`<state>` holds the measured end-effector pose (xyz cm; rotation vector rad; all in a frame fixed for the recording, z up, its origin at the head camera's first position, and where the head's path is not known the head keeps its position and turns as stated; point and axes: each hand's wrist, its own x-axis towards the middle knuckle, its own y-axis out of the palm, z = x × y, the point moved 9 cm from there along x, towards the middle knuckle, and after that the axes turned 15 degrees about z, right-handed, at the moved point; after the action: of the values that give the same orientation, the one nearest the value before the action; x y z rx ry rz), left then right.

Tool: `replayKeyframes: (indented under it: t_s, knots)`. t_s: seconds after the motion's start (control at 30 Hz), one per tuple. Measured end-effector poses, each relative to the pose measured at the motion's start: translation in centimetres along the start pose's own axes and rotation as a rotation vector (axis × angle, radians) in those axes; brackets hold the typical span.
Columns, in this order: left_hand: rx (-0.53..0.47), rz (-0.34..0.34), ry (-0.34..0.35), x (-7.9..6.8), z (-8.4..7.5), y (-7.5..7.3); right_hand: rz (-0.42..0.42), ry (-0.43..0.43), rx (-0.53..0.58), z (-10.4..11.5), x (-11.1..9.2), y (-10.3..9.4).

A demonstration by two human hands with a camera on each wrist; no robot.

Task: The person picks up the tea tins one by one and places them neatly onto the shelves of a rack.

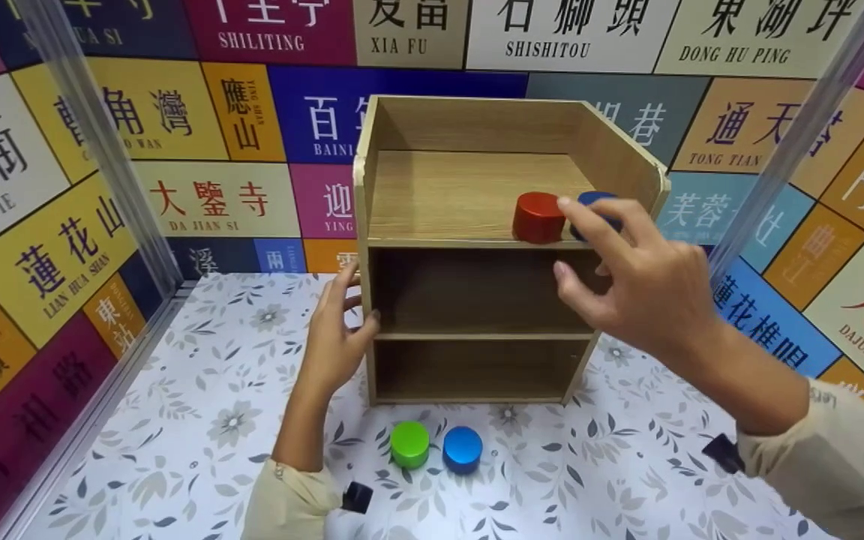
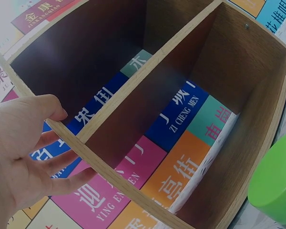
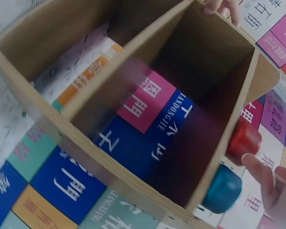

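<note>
A small wooden shelf unit (image 1: pixel 469 337) stands upright, with an open top and two compartments below. My left hand (image 1: pixel 334 337) holds its left side panel, the thumb at the front edge and the other fingers along the outside. On the top board, near the front right, sits a red cylinder (image 1: pixel 538 219). Beside it is a dark blue cylinder (image 1: pixel 593 198), partly hidden behind my right hand (image 1: pixel 649 277). The right index fingertip meets the red cylinder's right side, also visible in the right wrist view; the thumb is apart, lower down.
On the floral-patterned surface (image 1: pixel 237 465) before the shelf stand a green cylinder (image 1: pixel 409 444) and a lighter blue cylinder (image 1: pixel 463 450), side by side. Colourful sign-printed walls (image 1: pixel 214 195) surround the space, with clear vertical edges at left and right.
</note>
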<state>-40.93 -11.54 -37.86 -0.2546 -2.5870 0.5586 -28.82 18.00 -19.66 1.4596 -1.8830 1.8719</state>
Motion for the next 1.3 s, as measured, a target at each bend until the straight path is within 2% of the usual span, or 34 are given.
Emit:
replayKeyframes:
  t_s: [0.13, 0.87, 1.3]
  knots:
    - [0.000, 0.005, -0.007, 0.0, 0.1, 0.1, -0.027, -0.039, 0.022, 0.7, -1.5, 1.2]
    - [-0.004, -0.003, 0.004, 0.0, 0.2, -0.2, 0.160, 0.017, 0.157, 3.1, -6.3, 11.6]
    - [-0.007, 0.001, -0.007, 0.0, 0.0, 0.0, 0.243, -0.062, 0.206, 5.8, -9.6, 17.5]
